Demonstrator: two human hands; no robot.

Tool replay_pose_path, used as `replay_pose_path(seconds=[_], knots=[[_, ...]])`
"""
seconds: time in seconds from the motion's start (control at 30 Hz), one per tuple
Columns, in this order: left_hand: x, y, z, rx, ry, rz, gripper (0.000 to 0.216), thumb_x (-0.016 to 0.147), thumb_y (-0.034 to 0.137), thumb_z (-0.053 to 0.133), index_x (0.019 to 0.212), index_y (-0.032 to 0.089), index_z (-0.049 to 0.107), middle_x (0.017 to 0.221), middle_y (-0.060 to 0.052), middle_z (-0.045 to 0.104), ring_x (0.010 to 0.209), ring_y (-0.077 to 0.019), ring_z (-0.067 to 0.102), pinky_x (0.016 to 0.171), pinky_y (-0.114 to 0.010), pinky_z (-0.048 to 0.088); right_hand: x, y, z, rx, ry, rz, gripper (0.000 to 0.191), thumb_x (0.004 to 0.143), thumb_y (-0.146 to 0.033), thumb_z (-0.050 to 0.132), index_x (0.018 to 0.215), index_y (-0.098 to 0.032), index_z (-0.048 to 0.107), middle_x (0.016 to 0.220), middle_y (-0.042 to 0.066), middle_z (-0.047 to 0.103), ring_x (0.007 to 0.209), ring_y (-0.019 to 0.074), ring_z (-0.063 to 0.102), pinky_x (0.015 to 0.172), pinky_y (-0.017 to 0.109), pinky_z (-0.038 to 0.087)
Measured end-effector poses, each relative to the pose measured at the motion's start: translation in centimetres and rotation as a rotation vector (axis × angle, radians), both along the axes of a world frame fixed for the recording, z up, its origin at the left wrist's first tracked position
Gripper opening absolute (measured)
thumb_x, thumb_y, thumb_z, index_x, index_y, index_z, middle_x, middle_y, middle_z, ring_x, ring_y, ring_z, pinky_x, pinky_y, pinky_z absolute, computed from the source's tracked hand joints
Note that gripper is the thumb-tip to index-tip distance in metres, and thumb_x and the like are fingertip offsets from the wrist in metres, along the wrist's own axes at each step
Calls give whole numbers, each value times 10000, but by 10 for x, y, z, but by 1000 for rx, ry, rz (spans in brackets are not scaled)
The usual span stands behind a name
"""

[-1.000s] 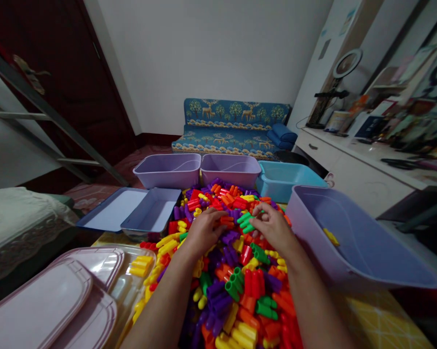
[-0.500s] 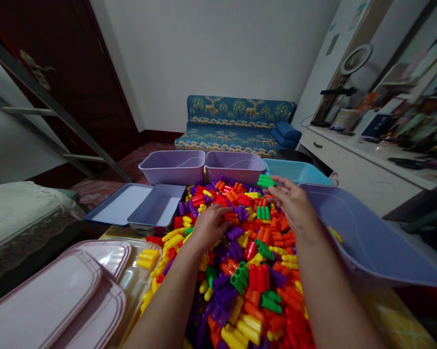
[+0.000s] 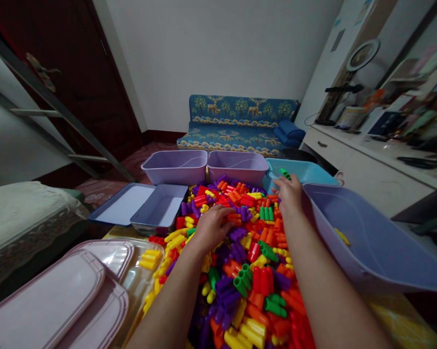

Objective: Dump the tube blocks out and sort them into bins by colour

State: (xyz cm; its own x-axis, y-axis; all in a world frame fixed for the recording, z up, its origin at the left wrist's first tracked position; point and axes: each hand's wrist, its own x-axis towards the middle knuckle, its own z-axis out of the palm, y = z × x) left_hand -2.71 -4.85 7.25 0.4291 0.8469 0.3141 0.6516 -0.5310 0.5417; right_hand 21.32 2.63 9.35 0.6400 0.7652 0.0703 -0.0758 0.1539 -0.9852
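Note:
A heap of plastic tube-shaped building blocks in red, orange, yellow, green and purple spreads in front of me. My left hand rests on the left side of the heap, fingers and thumb closed around an orange block. Over the near rim of the light-blue bin, my right hand has a green block at its fingertips. That block is tilted, and part of it is hidden by the fingers.
Two purple bins stand behind the heap. On the right is a larger purple bin with a yellow block inside. At left lie a blue-grey box, its lid and pink lids. A patterned sofa stands beyond.
My right hand has moved forward and slightly right with the green block, from above the heap to over the light-blue bin. My left hand stays at the orange block.

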Motion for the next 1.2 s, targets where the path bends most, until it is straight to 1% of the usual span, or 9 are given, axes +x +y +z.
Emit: replay_pose_path(seconds=[0.2,0.33,0.47,0.6,0.7,0.8,0.97,1.1,1.2], knots=[[0,1,-2,9,-20,3,328,819,235,636,1144,215,675,1041,-66,675,921,-221,638,827,-319,491,3,4,-3,4,-42,18,817,528,-273,667,1308,-185,444,1199,83,553,833,150,615,566,227,520],[4,2,0,32,-123,28,316,792,165,651,1104,191,693,985,-69,683,893,-209,637,794,-303,500,2,5,-2,1,-24,5,812,531,-239,663,1310,-177,443,1204,98,560,831,156,618,560,230,520],[12,8,12,36,-306,177,293,780,174,679,1072,158,701,920,-73,700,790,-176,638,729,-284,511,1,6,-2,-13,-47,3,862,542,-244,666,1361,-182,402,1254,118,548,840,164,627,537,214,514],[22,28,24,-22,-474,303,322,785,205,672,1100,137,688,877,-71,718,755,-168,649,731,-289,527,0,5,-1,-21,-63,29,967,547,-242,674,1439,-219,303,1371,128,483,875,175,635,527,212,520],[28,47,23,-71,-505,325,398,783,157,643,1180,135,645,1023,-103,713,822,-185,665,800,-330,537,-3,-2,0,-17,-64,44,1010,547,-235,686,1461,-230,256,1410,137,450,879,171,641,545,222,532],[30,58,13,0,-401,310,443,751,102,640,1192,142,640,1194,-136,644,1033,-238,632,941,-392,499,-4,-15,-2,0,-110,59,895,571,-264,693,1401,-219,362,1334,127,523,857,176,653,610,269,558],[30,59,-5,35,-268,283,420,734,67,629,1144,149,665,1199,-135,627,1172,-277,570,1029,-440,445,0,-35,-21,-58,-352,160,595,665,-297,655,1232,-159,540,1213,145,625,1002,229,649,897,416,519],[31,56,-10,52,-213,302,414,743,84,638,1153,136,661,1231,-157,597,1175,-291,563,1024,-446,447,0,-47,-34,-226,-739,263,590,716,-220,626,1289,-129,523,1297,181,588,1209,274,552,1051,466,391],[32,54,-8,160,-190,294,341,773,118,629,1108,144,686,1282,-154,570,1198,-293,536,1035,-447,427,-4,-53,-35,-291,-905,292,582,750,-175,588,1324,-123,507,1328,180,565,1250,274,520,1071,450,372]])
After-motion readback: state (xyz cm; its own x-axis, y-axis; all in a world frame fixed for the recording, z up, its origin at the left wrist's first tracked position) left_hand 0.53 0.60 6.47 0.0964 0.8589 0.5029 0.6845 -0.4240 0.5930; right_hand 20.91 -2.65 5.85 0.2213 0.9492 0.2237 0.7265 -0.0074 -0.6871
